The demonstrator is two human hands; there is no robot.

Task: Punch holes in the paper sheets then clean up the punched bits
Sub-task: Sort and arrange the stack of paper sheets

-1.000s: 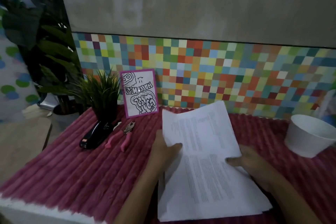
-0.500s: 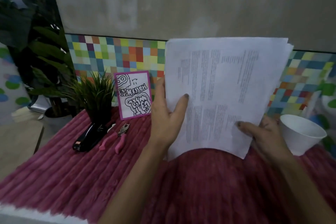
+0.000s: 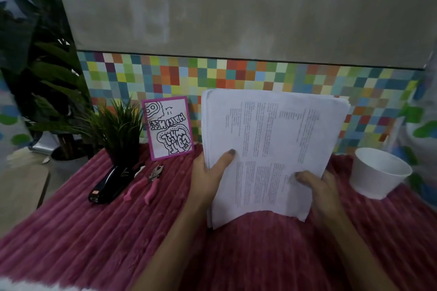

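A stack of printed white paper sheets stands upright over the pink ribbed table cover. My left hand grips the stack's left edge, thumb across the front. My right hand grips its lower right part, thumb on the front and fingers behind. A pink-handled hole punch plier lies on the cover to the left, apart from both hands. A white paper cup stands at the right.
A black stapler lies beside the plier. A small potted grass plant and a pink-framed doodle card stand at the back left. A checkered wall band runs behind. A large leafy plant stands beyond the table's left edge.
Both hands lifted the stack off the cover to upright, then lowered it, so its bottom edge is now close above the cover.
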